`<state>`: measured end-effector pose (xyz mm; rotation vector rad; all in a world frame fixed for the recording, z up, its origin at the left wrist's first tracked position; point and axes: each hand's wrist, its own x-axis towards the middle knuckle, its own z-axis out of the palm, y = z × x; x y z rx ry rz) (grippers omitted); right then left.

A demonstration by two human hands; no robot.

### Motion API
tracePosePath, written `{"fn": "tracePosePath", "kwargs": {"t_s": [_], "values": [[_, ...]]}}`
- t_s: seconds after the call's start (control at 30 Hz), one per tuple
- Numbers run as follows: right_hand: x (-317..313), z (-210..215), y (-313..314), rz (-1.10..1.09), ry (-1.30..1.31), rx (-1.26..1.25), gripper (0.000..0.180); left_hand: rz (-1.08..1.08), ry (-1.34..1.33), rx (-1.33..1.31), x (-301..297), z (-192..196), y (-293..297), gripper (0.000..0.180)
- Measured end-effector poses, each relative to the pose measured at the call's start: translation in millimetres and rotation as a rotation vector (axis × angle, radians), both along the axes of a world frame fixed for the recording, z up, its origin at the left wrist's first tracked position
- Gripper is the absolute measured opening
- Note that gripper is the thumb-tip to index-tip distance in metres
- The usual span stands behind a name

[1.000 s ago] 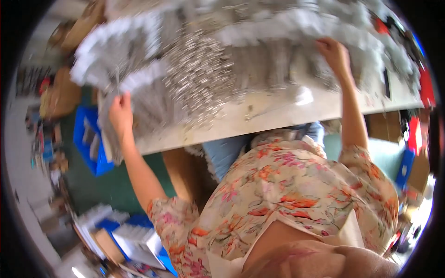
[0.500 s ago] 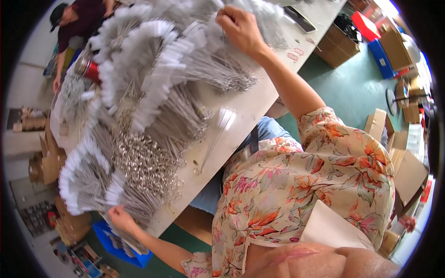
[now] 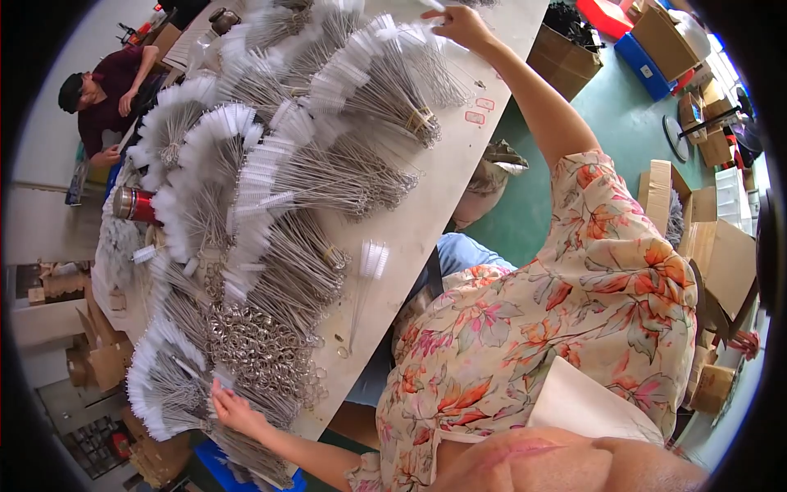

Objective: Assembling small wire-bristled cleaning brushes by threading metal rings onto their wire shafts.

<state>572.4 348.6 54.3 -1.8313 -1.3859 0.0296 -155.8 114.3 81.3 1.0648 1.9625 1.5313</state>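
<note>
My left hand (image 3: pixel 238 412) is at the lower left, over a fan of white-bristled wire brushes (image 3: pixel 152 389). Its fingers are bent together, and a blurred whitish brush head (image 3: pixel 225 376) shows at their tips. Far across the table, at the upper edge, my right hand (image 3: pixel 463 29) has its fingers pinched. A slim white thing juts out beside them, too cut off by the edge to name. Just below lie bundled wire brushes (image 3: pixel 393 82). A pile of metal rings (image 3: pixel 254 340) lies near my left hand. Two or so loose brushes (image 3: pixel 375 258) rest apart by the table's near edge.
Brush bundles cover much of the white table (image 3: pixel 385 217). A red metal flask (image 3: pixel 139 205) stands at the far side, with a person (image 3: pixel 115 90) beyond it. Red-edged labels (image 3: pixel 475 117) lie on the right. A blue bin (image 3: pixel 215 463) is below the left end; cartons (image 3: pixel 566 53) stand on the floor.
The view has shifted. My right hand has moved outward to the upper edge, past the upper bundles. My left hand has moved slightly over the lower bundle. The other person is more upright.
</note>
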Motion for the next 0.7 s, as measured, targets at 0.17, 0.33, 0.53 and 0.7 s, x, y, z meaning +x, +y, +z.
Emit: {"fn": "tracePosePath", "kwargs": {"t_s": [0.17, 0.33, 0.53, 0.7], "values": [[-38.1, 24.8, 15.8, 0.309, -0.381, 0.179, 0.032, -0.051, -0.113, -0.015, 30.3, 7.6, 7.3, 0.026], [-86.4, 109.8, -36.3, 0.324, -0.226, 0.437, 0.015, -0.147, -0.541, 0.255, 39.1, 6.4, 2.4, 0.027], [-258.1, 122.3, -105.2, 1.057, 1.065, 0.066, 0.029, -0.478, -0.428, 0.193, 127.1, 27.3, 0.2, 0.024], [-376.5, 74.4, -149.7, 1.330, 1.228, -0.200, 0.019, -0.702, -0.039, 0.370, 206.2, 31.9, 30.9, 0.024]]}}
